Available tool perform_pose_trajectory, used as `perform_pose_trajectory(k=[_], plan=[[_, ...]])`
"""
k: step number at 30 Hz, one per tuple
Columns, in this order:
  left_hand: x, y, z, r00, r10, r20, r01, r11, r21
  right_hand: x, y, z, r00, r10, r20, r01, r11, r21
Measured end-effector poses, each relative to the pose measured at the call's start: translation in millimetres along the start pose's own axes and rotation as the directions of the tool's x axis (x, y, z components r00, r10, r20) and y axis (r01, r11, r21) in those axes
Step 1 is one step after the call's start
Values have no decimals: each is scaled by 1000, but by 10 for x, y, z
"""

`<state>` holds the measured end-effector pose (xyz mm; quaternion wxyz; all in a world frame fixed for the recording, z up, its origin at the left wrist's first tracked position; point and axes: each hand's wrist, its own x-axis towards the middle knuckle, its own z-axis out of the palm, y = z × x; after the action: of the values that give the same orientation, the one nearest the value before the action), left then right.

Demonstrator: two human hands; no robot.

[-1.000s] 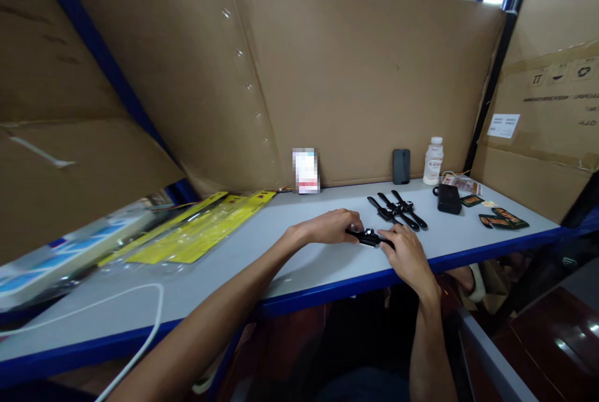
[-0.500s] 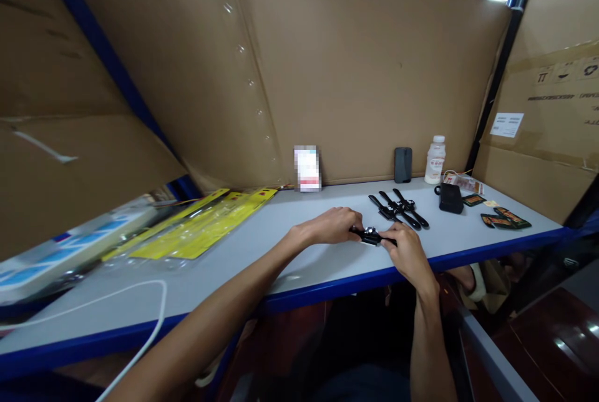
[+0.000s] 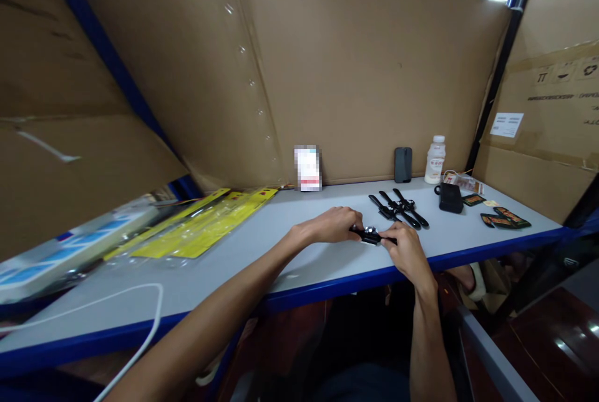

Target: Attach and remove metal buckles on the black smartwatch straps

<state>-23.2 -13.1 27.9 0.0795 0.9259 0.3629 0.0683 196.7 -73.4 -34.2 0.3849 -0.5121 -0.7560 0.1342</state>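
A black spokeshave with shiny metal screws at its middle is held level just over the grey tabletop. My left hand is closed round its left handle. On the other end, the fingers of my right hand grip the right handle. Several more black spokeshaves lie side by side at a slant behind my right hand. Parts of both handles are hidden by my fingers.
Yellow-backed clear packages and a blue-and-white pack lie left. A phone-like blurred screen, a dark phone-shaped object and a white-capped bottle stand at the back. A white cable crosses the blue table edge.
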Motion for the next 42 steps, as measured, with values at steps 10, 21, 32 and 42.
perform_pose_trajectory(k=[10,21,32,42], plan=[[-2,9,-2,1000,-11,24,9,997,71,-4,-13,-11,999,-34,-1,34,999,-16],[-14,85,-70,996,-53,75,44,993,112,-4,-20,-3,1000,-6,-2,6,1000,-14],[17,-71,2,991,129,20,-124,979,-162,-21,-10,-5,999,-13,32,17,992,-124],[17,-71,-45,991,94,92,-66,960,-273,-30,0,-3,1000,-16,21,18,995,-100]])
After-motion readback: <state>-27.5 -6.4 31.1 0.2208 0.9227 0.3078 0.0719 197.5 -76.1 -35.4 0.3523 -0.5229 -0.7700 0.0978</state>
